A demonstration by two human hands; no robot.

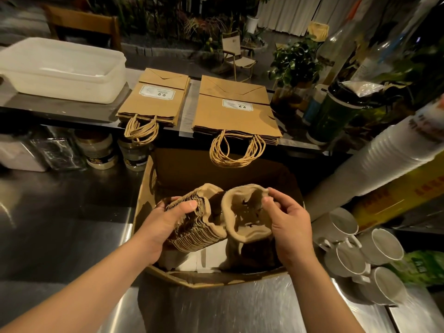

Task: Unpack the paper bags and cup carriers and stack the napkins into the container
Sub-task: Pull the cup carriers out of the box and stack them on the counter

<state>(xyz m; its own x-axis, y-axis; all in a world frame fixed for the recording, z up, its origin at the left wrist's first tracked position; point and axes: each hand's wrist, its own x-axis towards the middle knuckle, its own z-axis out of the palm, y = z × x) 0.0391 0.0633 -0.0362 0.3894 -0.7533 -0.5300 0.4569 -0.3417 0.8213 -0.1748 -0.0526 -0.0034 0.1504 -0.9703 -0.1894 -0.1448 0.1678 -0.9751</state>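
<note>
Both forearms enter from the bottom edge, cut off at the frame, over a brushed steel counter [60, 212] that shows blurred glare. The left hand [163, 224] grips a thick nested stack of moulded-pulp cup carriers [199, 227], thumb across the ribbed, layered edges and fingers hidden underneath. The right hand [288, 227] pinches the rim of the top carrier [247, 212], a soft, rounded fibre cup-well with dark cut slits, thumb and fingertips curled on its far lip. The stack is held just above an open cardboard box [168, 272] whose interior is mostly dark; something white lies at its bottom, too shadowed to identify. To the right, white ceramic mugs [346, 258] lie on their sides beside a long sleeve of stacked white cups [384, 159] that runs out of frame. Beyond the box, on a raised dark shelf, lie two flat piles of kraft paper bags: a left pile [153, 104] and a right pile [235, 114], both with twisted paper handles hanging over the edge and small printed labels, illegible. At far left sits a translucent white plastic container [72, 68] with pale contents that are hard to make out.
</note>
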